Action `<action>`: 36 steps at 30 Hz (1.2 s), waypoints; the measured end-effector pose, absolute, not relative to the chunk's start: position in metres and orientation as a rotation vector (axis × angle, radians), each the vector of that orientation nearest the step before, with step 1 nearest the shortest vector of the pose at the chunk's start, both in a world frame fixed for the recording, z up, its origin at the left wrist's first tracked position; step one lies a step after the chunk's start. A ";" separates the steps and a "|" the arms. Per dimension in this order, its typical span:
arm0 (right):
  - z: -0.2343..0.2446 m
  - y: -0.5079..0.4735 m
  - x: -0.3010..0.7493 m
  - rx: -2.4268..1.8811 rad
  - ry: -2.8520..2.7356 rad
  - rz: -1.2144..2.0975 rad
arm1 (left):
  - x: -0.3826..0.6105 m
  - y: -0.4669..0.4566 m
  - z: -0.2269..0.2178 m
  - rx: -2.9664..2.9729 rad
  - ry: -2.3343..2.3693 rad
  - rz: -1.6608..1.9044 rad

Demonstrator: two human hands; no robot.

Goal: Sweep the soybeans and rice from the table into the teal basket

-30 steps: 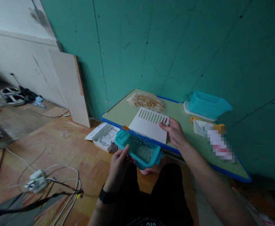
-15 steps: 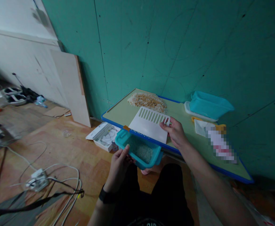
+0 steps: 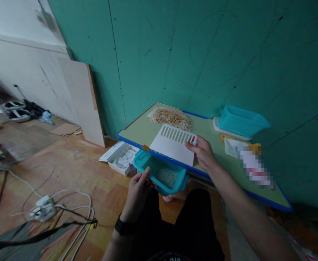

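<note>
My left hand [image 3: 139, 188] grips the near rim of a teal plastic tub [image 3: 139, 159], thumb on the edge and fingers beneath. White, rice-like grains [image 3: 166, 175] cover the tub's bottom. The tub sits just below the front edge of a green board table [image 3: 137, 131] with blue trim. In my right hand [image 3: 202, 152] is a white slotted plastic scraper [image 3: 172, 148], held by its right side, lying nearly flat at the table's front edge above the tub. Behind it a pile of yellow beans mixed with white grains [image 3: 172, 117] is spread on the table.
A second teal tub [image 3: 243, 121] stands on a white lid [image 3: 216, 125] at the table's back right, by a blurred-out packet [image 3: 257, 168]. Below left, an open white box [image 3: 121, 159] lies on the floor. Cables and a power strip [image 3: 43, 208] are farther left. A green wall [image 3: 202, 54] borders the table.
The white scraper has shifted very slightly down and toward the front edge. My left hand and the teal tub stay in place.
</note>
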State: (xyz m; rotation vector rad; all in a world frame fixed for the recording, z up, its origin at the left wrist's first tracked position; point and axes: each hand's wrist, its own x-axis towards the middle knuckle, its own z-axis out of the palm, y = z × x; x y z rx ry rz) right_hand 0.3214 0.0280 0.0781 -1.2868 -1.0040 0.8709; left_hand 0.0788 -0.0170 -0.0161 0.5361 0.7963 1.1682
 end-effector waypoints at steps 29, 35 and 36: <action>0.079 -0.046 0.442 -1.463 -0.795 0.466 | 0.078 -0.020 -0.011 0.535 0.791 1.171; 0.080 -0.041 0.438 -1.477 -0.908 0.463 | 0.079 -0.019 -0.010 0.536 0.796 1.161; 0.081 -0.038 0.436 -1.477 -0.924 0.476 | 0.079 -0.019 -0.010 0.540 0.799 1.158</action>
